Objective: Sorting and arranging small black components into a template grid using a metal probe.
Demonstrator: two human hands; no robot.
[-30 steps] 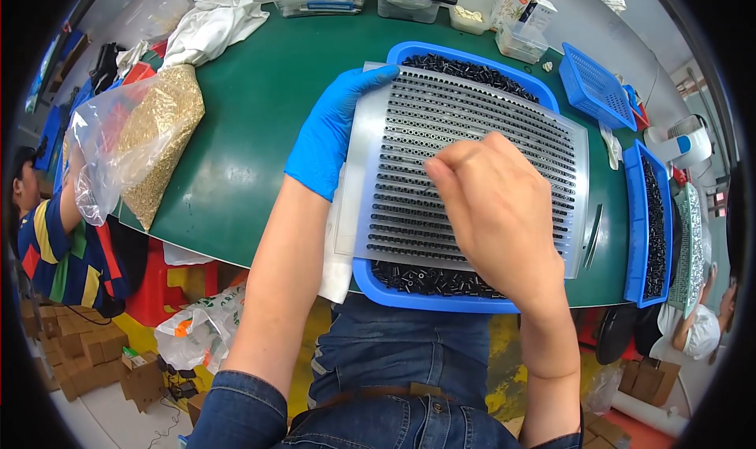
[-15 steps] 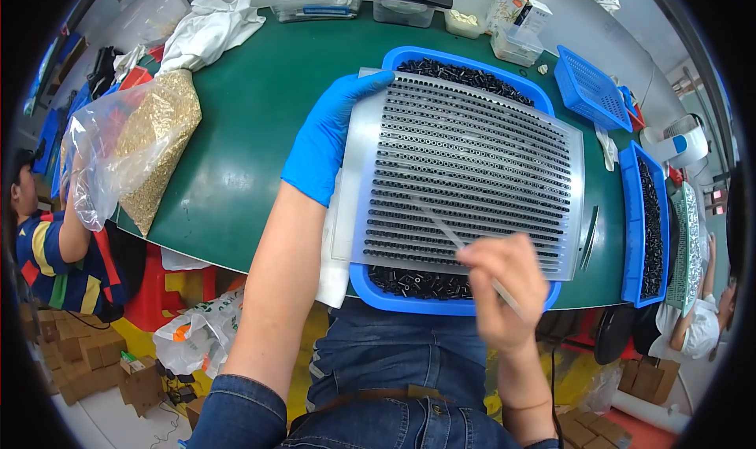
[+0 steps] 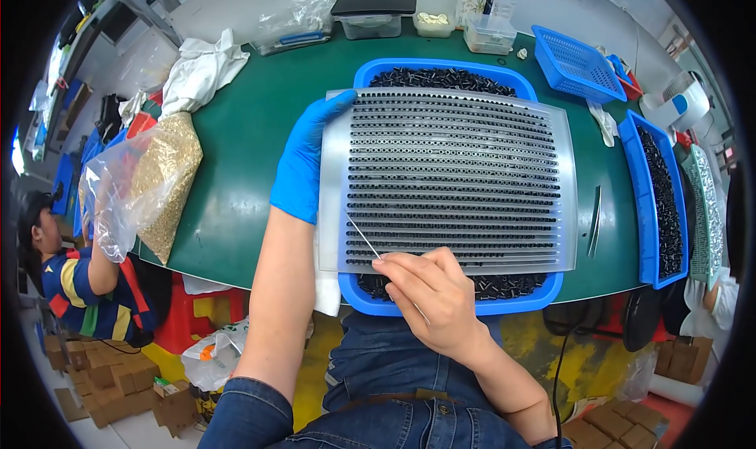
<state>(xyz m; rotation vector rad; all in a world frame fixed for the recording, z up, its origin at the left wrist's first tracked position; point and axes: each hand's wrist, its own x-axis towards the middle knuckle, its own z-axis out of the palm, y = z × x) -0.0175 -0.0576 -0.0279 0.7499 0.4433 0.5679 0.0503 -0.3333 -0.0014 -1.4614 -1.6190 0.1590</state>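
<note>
A translucent grooved plate (image 3: 565,189) carries many rows of small black tubular parts. It lies over a blue tray (image 3: 364,291) full of loose black parts of the same sort. My left hand (image 3: 303,162), in a blue glove, grips the plate's left edge, thumb on top; its other fingers are hidden underneath. Bare and closed, my right hand (image 3: 437,295) pinches a thin, pointed metal pick (image 3: 362,232) over the plate's lower left. The pick's tip is by the left ends of the lower rows; whether it touches a part I cannot tell.
Tweezers (image 3: 594,221) lie right of the plate. Farther right stand a long blue bin (image 3: 642,205) of black parts and a blue basket (image 3: 579,67). A bag of golden granules (image 3: 169,185) sits at left, beside a seated co-worker (image 3: 87,280). Lidded containers (image 3: 372,25) line the back.
My right hand has moved left with the pick, from the plate's lower middle to its lower left. My left hand keeps its hold on the plate. The whole view has shifted and turned slightly.
</note>
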